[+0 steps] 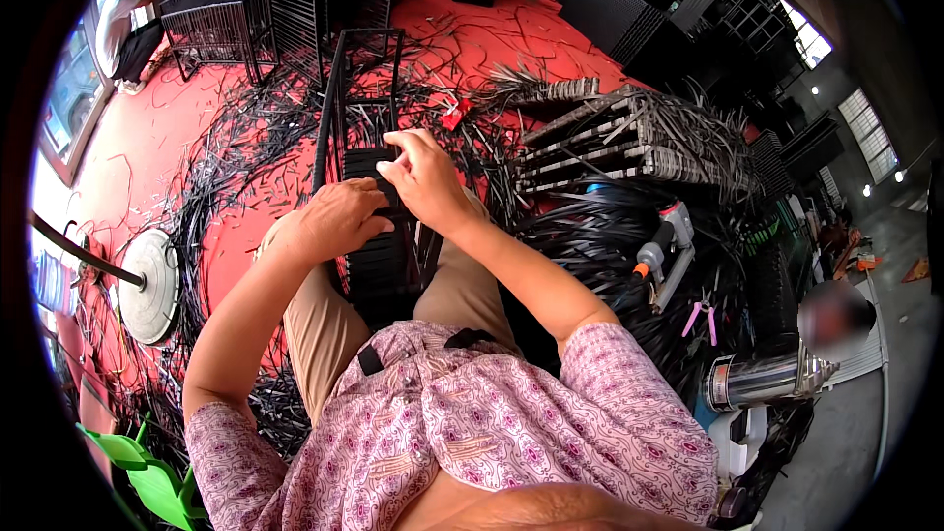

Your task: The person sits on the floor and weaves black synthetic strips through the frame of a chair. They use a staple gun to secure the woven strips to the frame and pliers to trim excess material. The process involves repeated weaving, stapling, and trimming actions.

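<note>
A black furniture frame [331, 118] with woven black strips [372, 261] stands between my knees. My left hand [339, 219] is over its near left part, fingers loosely bent and the thumb apart from them. Higher and to the right, my right hand [425, 177] hovers at the frame with curved fingers, thumb and forefinger apart. I see nothing held in either hand, though a thin black strip would hardly stand out against the black weave. Loose black strips [251, 138] lie around the frame on the red floor.
Right of me are a bundle of greyish strips [654, 138], a grey power tool [669, 246], pink-handled cutters [700, 320] and a metal cylinder [757, 381]. A round base [149, 285] with a pole and a green chair [147, 472] stand left. Another person [128, 25] works far left.
</note>
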`<state>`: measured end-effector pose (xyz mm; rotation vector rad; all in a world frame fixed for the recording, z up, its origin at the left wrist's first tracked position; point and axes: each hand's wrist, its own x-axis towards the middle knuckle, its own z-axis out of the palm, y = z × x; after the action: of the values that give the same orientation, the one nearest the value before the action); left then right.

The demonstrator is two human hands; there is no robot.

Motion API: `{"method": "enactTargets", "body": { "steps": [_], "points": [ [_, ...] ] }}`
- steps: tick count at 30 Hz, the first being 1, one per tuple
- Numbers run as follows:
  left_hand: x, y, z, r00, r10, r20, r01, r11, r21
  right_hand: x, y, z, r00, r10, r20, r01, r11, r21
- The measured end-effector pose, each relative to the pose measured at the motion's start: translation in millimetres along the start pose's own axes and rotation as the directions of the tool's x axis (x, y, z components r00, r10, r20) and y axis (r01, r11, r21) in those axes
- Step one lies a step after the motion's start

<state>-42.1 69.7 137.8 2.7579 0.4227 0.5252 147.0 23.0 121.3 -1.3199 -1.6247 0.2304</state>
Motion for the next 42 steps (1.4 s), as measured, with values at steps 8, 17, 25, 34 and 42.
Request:
{"method": "enactTargets", "body": {
  "steps": [8, 17, 25, 34, 42],
  "points": [
    [17, -25, -4, 0.930, -0.088, 0.357, 0.153, 0.976, -0.157, -56, -10, -30, 0.955, -0.110, -0.276, 0.120, 0.993, 0.018],
    [28, -18, -8, 0.717, -0.345, 0.606, 0.626, 0.701, -0.341, -111, -9, -13, 0.921, -0.354, -0.161, 0.284, 0.896, -0.342],
    [31, -17, -5, 0.693, -0.341, 0.636, 0.703, 0.517, -0.489, -96, -15, 9, 0.836, -0.546, 0.054, 0.506, 0.729, -0.461],
    [29, -54, 23, 0.830, -0.450, 0.329, 0.537, 0.488, -0.688, -22, -10, -7, 0.993, -0.120, 0.013, 0.120, 0.986, -0.118],
    [-10, -35, 22, 0.907, -0.139, -0.398, -0.026, 0.924, -0.383, 19, 13, -4, 0.851, 0.283, 0.443, -0.389, 0.906, 0.169]
  ]
}}
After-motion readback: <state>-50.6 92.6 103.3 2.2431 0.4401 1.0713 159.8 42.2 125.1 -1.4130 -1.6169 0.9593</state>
